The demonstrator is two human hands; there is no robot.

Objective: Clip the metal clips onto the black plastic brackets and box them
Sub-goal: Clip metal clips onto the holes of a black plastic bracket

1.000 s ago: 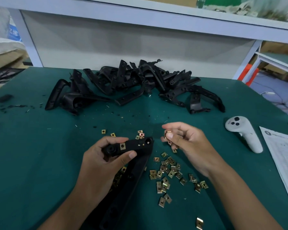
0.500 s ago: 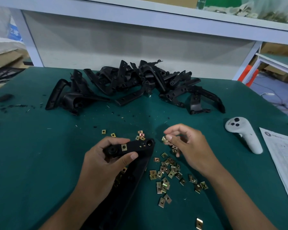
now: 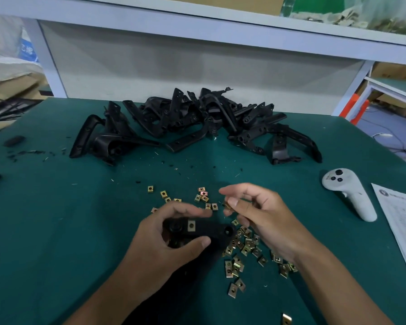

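My left hand point(image 3: 164, 245) grips a long black plastic bracket point(image 3: 211, 232) near its upper end; one brass clip point(image 3: 191, 225) sits on the bracket's face. My right hand point(image 3: 265, 219) hovers just right of the bracket's tip and pinches a single metal clip point(image 3: 227, 205) between thumb and forefinger. Several loose brass clips point(image 3: 242, 252) lie scattered on the green table under and below my right hand, and a few more point(image 3: 203, 195) lie just beyond my left hand. A pile of black brackets point(image 3: 192, 123) lies at the far side of the table.
A white handheld controller point(image 3: 348, 193) lies on the green table point(image 3: 56, 231) to the right, with a printed paper sheet point(image 3: 401, 221) at the right edge. Black plastic shavings point(image 3: 26, 153) litter the left. A white shelf frame point(image 3: 197, 24) rises behind the table.
My right hand dipped toward the loose clips, then rose slightly with a clip pinched. My left hand turned the bracket a little and shifted it lower in view.
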